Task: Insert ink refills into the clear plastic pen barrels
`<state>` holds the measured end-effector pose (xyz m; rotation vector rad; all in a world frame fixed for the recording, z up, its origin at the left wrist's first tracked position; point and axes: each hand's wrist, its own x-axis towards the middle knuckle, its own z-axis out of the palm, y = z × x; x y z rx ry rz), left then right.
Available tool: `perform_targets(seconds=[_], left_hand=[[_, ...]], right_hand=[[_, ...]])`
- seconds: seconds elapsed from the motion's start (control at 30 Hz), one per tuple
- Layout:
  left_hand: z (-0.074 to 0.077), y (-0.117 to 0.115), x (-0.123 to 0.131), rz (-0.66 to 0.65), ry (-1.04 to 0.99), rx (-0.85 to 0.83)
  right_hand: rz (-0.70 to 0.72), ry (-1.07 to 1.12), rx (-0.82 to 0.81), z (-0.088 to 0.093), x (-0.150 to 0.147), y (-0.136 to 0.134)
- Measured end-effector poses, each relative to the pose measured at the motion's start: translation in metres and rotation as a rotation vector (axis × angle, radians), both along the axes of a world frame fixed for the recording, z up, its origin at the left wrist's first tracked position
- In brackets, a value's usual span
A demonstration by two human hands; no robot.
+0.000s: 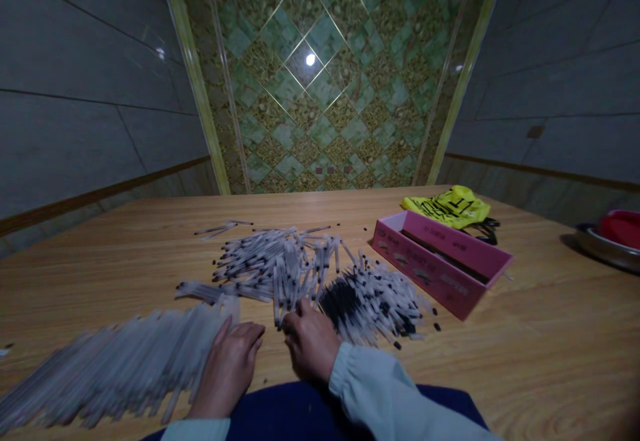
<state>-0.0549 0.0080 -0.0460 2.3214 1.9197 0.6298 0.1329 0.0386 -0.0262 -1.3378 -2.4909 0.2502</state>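
Observation:
My left hand [231, 364] rests low on the table with its fingers curled together, at the right end of a wide row of translucent white tubes [125, 361]. Whatever it may grip is hidden. My right hand [313, 337] is closed too, fingers bent downward, at the near edge of a heap of slim pens with dark tips [255, 254]. A thin piece may be between its fingertips, but I cannot make it out. Just right of that hand lies another pile of short white pieces with black ends [385, 294], with small black caps scattered around it.
An open pink box [425, 274] stands to the right, beyond the short pieces. Behind it lies a crumpled yellow plastic bag [450, 207] with black print. A metal basin [605, 247] holding something red sits at the far right. Wooden tabletop [540, 334] runs to a tiled wall.

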Motion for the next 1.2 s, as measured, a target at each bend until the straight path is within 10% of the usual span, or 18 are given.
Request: perform_targets(seconds=[0.73,0.97,1.2], left_hand=[[-0.006,0.000,0.013,-0.018,-0.193,0.088],[0.003,-0.006,0.029,-0.004,-0.773,-0.129],[0.015,-0.016,0.047,-0.079,-1.109,-0.321]], right_hand=[[-0.156,0.033,0.003,0.004,-0.016,0.002],[-0.083,0.755,-0.327,0.015,0.007,-0.034],[-0.028,0.790,-0.408,-0.016,0.019,-0.063]])
